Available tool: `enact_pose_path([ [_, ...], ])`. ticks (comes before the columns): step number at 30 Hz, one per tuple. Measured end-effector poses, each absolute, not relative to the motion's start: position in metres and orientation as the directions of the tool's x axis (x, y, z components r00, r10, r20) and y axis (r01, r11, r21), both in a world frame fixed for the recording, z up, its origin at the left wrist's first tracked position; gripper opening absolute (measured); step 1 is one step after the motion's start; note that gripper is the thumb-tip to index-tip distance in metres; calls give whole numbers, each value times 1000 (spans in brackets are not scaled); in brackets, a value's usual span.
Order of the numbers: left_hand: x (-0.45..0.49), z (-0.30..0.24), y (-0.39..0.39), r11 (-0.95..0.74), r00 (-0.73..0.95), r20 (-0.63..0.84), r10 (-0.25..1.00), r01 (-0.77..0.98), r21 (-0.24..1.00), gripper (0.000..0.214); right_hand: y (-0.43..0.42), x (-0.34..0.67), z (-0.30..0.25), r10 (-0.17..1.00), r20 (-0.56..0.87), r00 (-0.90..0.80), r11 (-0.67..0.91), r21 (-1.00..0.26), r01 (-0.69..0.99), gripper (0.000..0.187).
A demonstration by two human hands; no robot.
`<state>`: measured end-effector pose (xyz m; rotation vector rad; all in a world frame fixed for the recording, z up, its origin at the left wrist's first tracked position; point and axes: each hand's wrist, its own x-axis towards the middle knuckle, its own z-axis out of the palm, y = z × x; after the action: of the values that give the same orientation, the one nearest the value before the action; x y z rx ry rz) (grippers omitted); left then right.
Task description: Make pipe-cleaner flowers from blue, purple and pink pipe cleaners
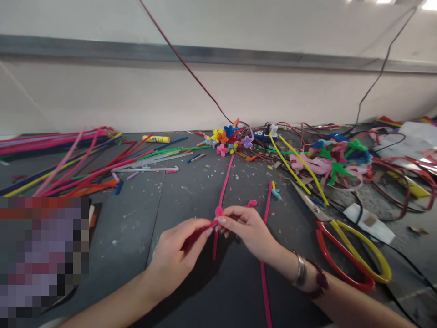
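Observation:
Between my two hands is a pink pipe cleaner [212, 225], with a small loop at its right end. My left hand [182, 248] pinches its strand between thumb and fingers. At the loop, the thumb and fingertips of my right hand [247, 228] are closed on it, some fingers hidden behind. A straight pink pipe cleaner [226, 181] runs behind and below my fingertips; I cannot tell whether they touch it. Beyond my right hand lies a small curled pink piece [251, 203]. Another long pink pipe cleaner [265, 282] passes under my right wrist.
Scissors [344, 246] with red and yellow handles lie at right. Small pipe-cleaner flowers [223, 139] cluster at the back, near a yellow glue stick [156, 139]. Loose pipe cleaners [85, 168] spread leftward. Cables [406, 182] and a colourful fuzzy bundle [341, 157] sit at right.

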<state>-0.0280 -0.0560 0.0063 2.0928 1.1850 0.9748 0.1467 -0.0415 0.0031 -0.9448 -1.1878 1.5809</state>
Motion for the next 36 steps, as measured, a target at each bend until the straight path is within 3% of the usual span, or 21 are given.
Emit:
enact_pose_path([
  [4,-27,9,-55,-522,382,370,847,467,713,12,-43,146,4,955,-58,-292,-129,-965,-230,14],
  [7,-27,14,-52,-467,360,329,873,425,776,10,-44,146,4,937,-76,-340,-184,-936,-299,13],
  [10,-28,16,-47,-257,382,130,915,303,918,16,-45,148,4,910,-86,-406,-256,-885,-388,12],
  [13,-28,14,-45,105,485,-149,862,118,987,25,-45,151,3,869,-101,-484,-337,-838,-429,14],
  [16,-27,11,-47,392,621,-286,729,-38,919,29,-45,153,3,824,-79,-560,-385,-805,-452,11],
  [19,-25,11,-50,532,703,-302,643,-128,837,28,-46,152,2,809,-59,-585,-389,-800,-457,9],
  [22,-24,11,-51,602,722,-313,617,-176,779,30,-46,151,1,820,-47,-571,-366,-810,-458,6],
  [26,-24,11,-50,649,757,-296,583,-215,729,26,-47,150,2,806,-46,-590,-381,-804,-457,16],
  [36,-23,9,-51,735,819,-321,477,-171,656,24,-47,150,6,767,-32,-641,-409,-794,-450,15],
])
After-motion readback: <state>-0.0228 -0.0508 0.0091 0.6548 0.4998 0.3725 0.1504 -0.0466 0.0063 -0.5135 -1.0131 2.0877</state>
